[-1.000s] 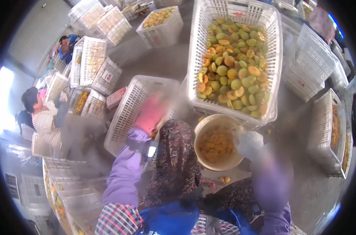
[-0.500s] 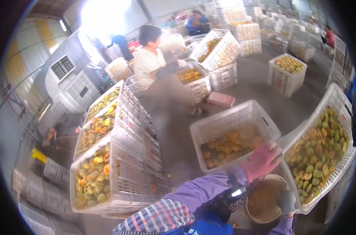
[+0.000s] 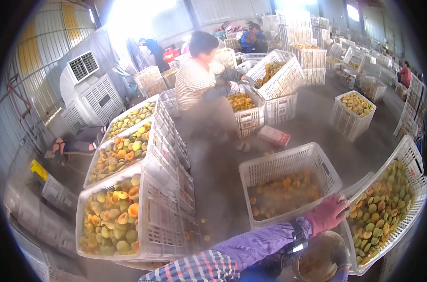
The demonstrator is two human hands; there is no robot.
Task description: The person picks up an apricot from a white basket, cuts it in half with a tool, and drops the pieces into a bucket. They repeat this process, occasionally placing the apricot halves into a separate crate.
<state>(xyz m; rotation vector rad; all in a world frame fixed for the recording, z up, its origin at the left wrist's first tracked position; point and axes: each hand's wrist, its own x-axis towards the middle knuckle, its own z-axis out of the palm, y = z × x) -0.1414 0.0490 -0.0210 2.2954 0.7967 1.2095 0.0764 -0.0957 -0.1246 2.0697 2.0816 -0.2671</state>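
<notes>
In a pink glove, my left hand reaches across to the near corner of a tilted white crate, fingers curled at its rim. Halved green and orange fruit, apricot-like, fills that crate. Below my left forearm is a round tan bucket, partly hidden by the sleeve and seemingly tipped. My right hand, in a grey glove, is closed at the bucket's right side, its fingers blurred. Just beyond my left arm stands a white crate with orange fruit halves in its bottom.
Full fruit crates stand in a row on the left. A seated person works at crates ahead. A pink-and-white box lies on the floor, and another fruit crate stands farther right.
The view has shifted, so the scene sits lower and the bucket is less visible. The bucket's angle looks different. My left hand stays at the tilted crate's corner.
</notes>
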